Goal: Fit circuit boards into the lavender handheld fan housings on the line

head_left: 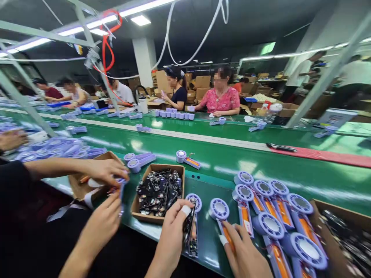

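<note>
Your left hand (171, 241) grasps a black circuit board (189, 227), partly hidden by your fingers, just above a lilac fan (193, 202). Your right hand (245, 255), cut off by the frame's bottom edge, touches another fan (219, 209); you cannot tell if it's clenched. A cardboard box (171, 166) of boards sits between them on the green counter (220, 181).

L hand (171, 241) cut off by btm edge, fingers hide most of the black PCB (189, 227) it grips. R hand (245, 253) cut off too. Lilac fan housings (303, 270) run off btm edge. Cardboard box (333, 216) cut by R edge, PCBs (342, 235) inside blurred. Co-worker's hands (106, 172) partly hide small item (120, 193), too blurred to tell.
</note>
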`<state>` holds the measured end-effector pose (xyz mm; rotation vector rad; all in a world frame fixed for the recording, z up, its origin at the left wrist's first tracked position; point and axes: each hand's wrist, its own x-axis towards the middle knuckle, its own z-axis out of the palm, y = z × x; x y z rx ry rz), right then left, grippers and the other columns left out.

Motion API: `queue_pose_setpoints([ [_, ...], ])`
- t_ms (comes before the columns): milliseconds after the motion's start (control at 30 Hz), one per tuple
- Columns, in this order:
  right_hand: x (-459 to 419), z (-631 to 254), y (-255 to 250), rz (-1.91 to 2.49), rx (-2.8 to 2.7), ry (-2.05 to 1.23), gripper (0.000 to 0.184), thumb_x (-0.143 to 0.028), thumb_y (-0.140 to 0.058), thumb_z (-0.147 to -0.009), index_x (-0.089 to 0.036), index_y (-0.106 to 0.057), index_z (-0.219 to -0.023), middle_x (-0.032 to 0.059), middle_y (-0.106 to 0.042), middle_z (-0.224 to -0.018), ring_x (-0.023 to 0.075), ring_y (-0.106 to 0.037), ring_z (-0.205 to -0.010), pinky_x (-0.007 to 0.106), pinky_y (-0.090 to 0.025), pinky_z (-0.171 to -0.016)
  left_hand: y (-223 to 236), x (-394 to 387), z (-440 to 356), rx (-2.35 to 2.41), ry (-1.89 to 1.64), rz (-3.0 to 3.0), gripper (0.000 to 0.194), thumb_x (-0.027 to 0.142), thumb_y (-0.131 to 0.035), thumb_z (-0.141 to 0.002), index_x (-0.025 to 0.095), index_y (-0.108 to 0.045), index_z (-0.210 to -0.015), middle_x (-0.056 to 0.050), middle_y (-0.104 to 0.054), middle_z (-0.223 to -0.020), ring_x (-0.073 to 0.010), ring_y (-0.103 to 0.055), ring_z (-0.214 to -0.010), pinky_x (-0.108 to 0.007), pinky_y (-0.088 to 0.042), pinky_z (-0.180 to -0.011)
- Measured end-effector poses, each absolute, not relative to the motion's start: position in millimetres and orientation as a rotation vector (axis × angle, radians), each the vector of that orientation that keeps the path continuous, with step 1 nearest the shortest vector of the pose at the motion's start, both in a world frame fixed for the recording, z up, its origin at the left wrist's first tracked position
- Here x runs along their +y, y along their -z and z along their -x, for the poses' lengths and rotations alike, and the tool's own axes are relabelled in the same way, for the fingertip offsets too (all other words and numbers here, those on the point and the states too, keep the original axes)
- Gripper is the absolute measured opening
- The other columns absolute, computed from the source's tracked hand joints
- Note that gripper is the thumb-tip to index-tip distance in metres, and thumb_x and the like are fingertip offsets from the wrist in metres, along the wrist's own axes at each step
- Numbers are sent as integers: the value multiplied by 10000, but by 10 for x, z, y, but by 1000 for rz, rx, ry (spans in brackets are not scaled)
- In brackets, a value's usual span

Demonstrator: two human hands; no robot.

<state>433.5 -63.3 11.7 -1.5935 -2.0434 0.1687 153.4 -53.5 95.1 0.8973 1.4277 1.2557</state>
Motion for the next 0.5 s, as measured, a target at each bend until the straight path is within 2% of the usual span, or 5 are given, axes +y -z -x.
queue_pose_setpoints([
  [100, -734, -4400, -339, 1582, -1949, -364, 321, -254, -407, -921, -272, -639, -1143, 41, -693, -1036, 184, -700, -879, 258, -576, -710, -803, -702, -2057, 1174, -1110, -734, 319, 379, -691, -792, 180, -709, -1041, -126, -731, -1061, -303, -702, -948, -383, -561, -746],
  [200, -791, -4453, -492, 1642, -1840, -464, 306, -239, -405, -929, -238, -643, -1122, 55, -693, -1007, 189, -683, -884, 281, -566, -756, -654, -845, -2312, 930, -1048, -510, 440, 304, -806, -640, 177, -705, -1049, -142, -738, -1078, -314, -689, -1012, -395, -530, -852],
  [300, -791, -4436, -563, 1681, -1810, -503, 320, -231, -387, -933, -213, -636, -1133, 81, -677, -1018, 202, -667, -880, 304, -555, -755, -488, -926, -2463, 933, -1014, -560, 435, 306, -859, -600, 165, -682, -972, -87, -756, -833, -225, -713, -787, -332, -518, -791],
  [400, -754, -4373, -538, 1742, -1781, -480, 346, -255, -367, -932, -184, -616, -1162, 113, -649, -1120, 233, -642, -1007, 332, -549, -793, -387, -965, -2662, 995, -897, -727, 330, 448, -765, -727, 163, -624, -817, 28, -595, -534, -93, -512, -430, -228, -416, -527],
  [500, -724, -4347, -441, 1789, -1781, -513, 371, -322, -416, -931, -184, -563, -1243, 115, -628, -1195, 255, -604, -1109, 371, -525, -877, -413, -956, -2819, 1093, -833, -891, 372, 515, -683, -779, 166, -572, -715, 72, -426, -550, -65, -348, -474, -198, -307, -501],
])
